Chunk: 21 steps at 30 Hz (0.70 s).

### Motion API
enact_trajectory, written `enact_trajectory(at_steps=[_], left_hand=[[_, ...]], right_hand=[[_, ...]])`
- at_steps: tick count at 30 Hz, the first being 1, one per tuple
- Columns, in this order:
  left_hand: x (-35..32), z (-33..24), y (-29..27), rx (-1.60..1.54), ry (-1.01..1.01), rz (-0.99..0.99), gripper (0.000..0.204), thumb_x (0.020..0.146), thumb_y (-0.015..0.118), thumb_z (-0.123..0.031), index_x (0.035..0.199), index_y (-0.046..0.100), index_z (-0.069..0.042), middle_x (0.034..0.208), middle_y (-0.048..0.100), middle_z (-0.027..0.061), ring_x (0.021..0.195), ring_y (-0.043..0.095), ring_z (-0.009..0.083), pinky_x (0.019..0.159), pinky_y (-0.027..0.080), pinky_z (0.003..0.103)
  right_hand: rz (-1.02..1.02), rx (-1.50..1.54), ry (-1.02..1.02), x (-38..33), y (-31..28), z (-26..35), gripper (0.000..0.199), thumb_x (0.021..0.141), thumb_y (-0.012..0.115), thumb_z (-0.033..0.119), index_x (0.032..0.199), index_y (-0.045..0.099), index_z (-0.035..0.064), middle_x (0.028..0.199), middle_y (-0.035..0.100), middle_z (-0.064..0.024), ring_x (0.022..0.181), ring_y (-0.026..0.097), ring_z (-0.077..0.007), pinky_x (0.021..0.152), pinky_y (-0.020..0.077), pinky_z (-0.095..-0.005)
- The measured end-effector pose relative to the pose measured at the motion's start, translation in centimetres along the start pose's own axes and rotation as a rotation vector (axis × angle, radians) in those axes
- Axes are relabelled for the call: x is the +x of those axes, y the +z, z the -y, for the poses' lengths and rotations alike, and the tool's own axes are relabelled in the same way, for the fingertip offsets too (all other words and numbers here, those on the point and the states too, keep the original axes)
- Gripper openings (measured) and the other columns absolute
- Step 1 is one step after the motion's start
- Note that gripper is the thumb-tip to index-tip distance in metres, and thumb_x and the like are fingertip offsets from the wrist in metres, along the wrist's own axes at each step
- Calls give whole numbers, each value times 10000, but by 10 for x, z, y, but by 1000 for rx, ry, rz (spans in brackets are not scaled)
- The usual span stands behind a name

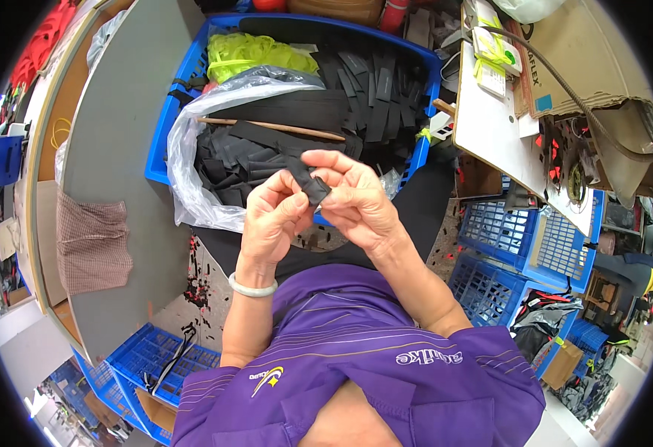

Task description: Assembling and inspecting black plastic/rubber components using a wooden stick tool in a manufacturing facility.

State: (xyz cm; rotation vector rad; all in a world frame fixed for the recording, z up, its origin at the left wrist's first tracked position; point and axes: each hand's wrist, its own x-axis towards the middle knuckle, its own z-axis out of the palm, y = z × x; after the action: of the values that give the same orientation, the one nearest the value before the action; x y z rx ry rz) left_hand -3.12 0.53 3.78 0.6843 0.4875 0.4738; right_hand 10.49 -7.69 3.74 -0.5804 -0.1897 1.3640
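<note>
Between both hands, in front of my chest, is a short black fabric strip (309,180). My left hand (273,212) pinches its left side between thumb and fingers, a pale bangle on the wrist. My right hand (360,201) has closed thumb and fingers on the strip's right side, near its lower end. Just beyond the hands, a clear plastic bag (185,141) lies open with many black strips (244,156) inside. A thin wooden stick (274,127) rests across them. The bag sits in a large blue crate (160,145).
Yellow-green strips (256,56) and more black pieces (382,86) fill the crate's far side. A grey panel (129,164) with a checked cloth (94,242) stands left. At right are a white tabletop (494,141), a hanging cable (594,112) and stacked blue baskets (498,231). Scraps litter the floor.
</note>
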Motion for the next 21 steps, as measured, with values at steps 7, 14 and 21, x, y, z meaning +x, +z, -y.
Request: enact_trajectory(at_steps=[7, 14, 21], left_hand=[[3, 8, 0, 33, 91, -52, 117, 829, 657, -72, 845, 542, -52, 792, 559, -5, 625, 503, 41, 509, 388, 156], [18, 4, -9, 62, 141, -20, 109, 867, 613, -102, 878, 515, -56, 782, 588, 7, 595, 534, 37, 467, 373, 137], [12, 8, 10, 93, 156, -41, 111, 878, 604, -104, 850, 514, -45, 723, 551, 0, 543, 471, 37, 431, 329, 164]], right_hand=[[132, -486, -177, 4, -7, 8, 535, 688, 690, -32, 1173, 466, -52, 796, 638, -70, 534, 502, -33, 447, 364, -176], [-98, 250, 88, 10, -1, -12, 461, 842, 589, 11, 1270, 431, -52, 626, 526, 20, 346, 337, -11, 389, 316, -170], [206, 169, 124, 23, -15, 9, 509, 777, 660, 23, 1218, 438, -101, 647, 557, -38, 348, 360, 0, 345, 307, -154]])
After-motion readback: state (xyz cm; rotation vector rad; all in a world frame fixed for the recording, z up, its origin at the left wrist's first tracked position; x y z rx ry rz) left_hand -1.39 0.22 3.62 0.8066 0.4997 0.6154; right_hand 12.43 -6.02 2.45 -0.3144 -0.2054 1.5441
